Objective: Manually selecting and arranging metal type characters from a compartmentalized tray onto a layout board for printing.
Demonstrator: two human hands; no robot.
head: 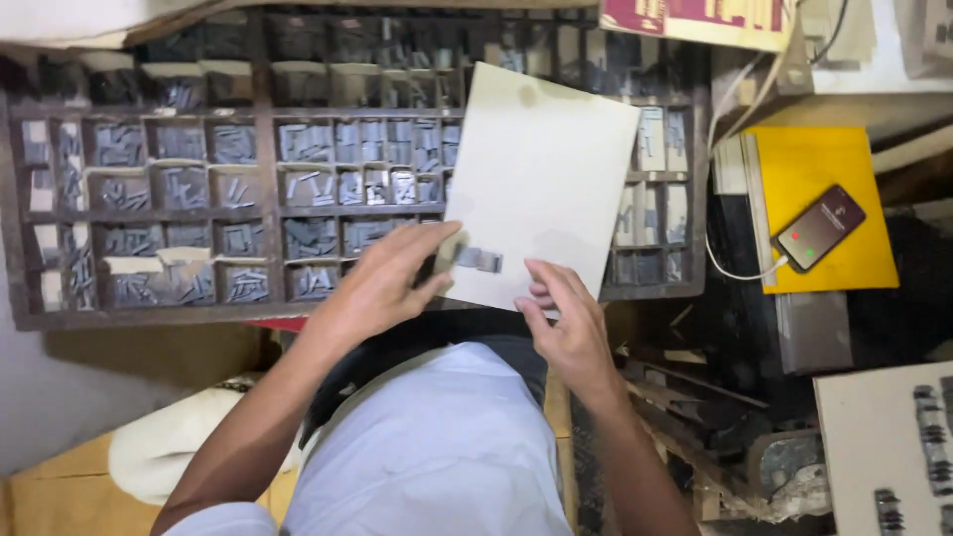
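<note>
I am holding a pale card (pixel 541 179) in the middle of the frame, tilted, with its long side running from lower left up to upper right. My left hand (pixel 382 283) is pinching the card's lower left corner, thumb below and fingers curled over the edge, so it is closed on the card. A short row of grey metal type (pixel 478 260) is lying on the card just right of those fingers, its length running left to right, and the left hand is the nearer one to it. My right hand (pixel 561 323) is touching the card's bottom edge from below, fingers bent and fairly narrow; I cannot tell whether it is truly gripping.

Behind the card, a dark wooden tray (pixel 149 318) with many small compartments of metal type is filling the upper left. At the right, a phone (pixel 820 227) with a white cable is lying slantwise on a yellow rectangular folder (pixel 844 159). A red and cream printed sheet (pixel 695 20) is sitting at the top right edge, and another pale board (pixel 874 447) with type on it is in the lower right corner.
</note>
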